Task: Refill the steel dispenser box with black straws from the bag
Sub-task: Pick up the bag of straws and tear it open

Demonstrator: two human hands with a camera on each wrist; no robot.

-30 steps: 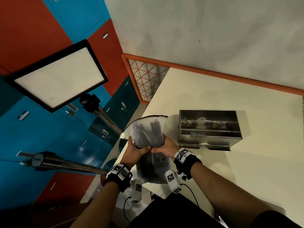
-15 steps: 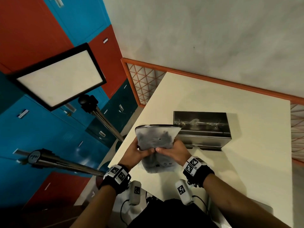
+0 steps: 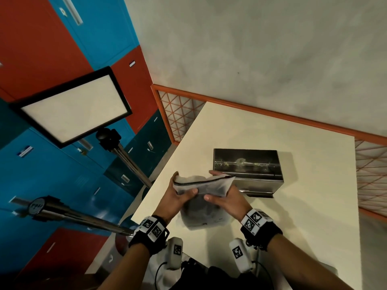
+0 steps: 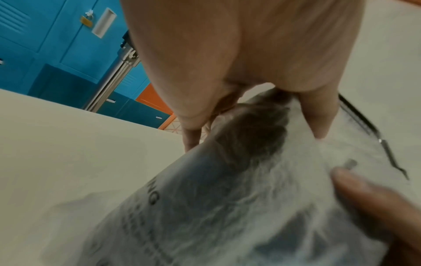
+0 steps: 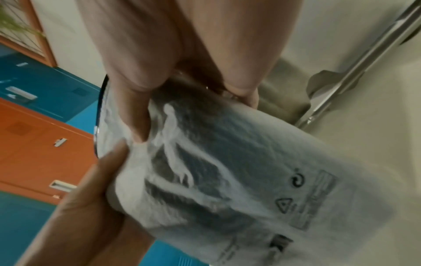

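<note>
Holding a frosted translucent plastic bag (image 3: 204, 188) above the near edge of the cream table (image 3: 303, 206), the left hand (image 3: 174, 196) and right hand (image 3: 228, 197) each have a grip on its upper part, thumbs pressed on the near face and fingers curled behind. A dark zip strip runs along the bag's top edge, and the film is crinkled, with black printed symbols and lettering, too blurred to read, on its lower part. Through the plastic show dark, smeared shapes, the black straws (image 5: 200, 162); single straws cannot be made out, and their number cannot be told. Whether the zip is parted cannot be told.

Just beyond the bag stands the rectangular steel dispenser box (image 3: 247, 170), its top open toward the head camera; the inside shows only reflections, so what it contains is unclear. Its front lower part is partly covered by the bag and right hand.

At the left, off the table, are a white panel light in a black frame (image 3: 71, 107) on a metal stand and blue and red lockers (image 3: 41, 49).
</note>
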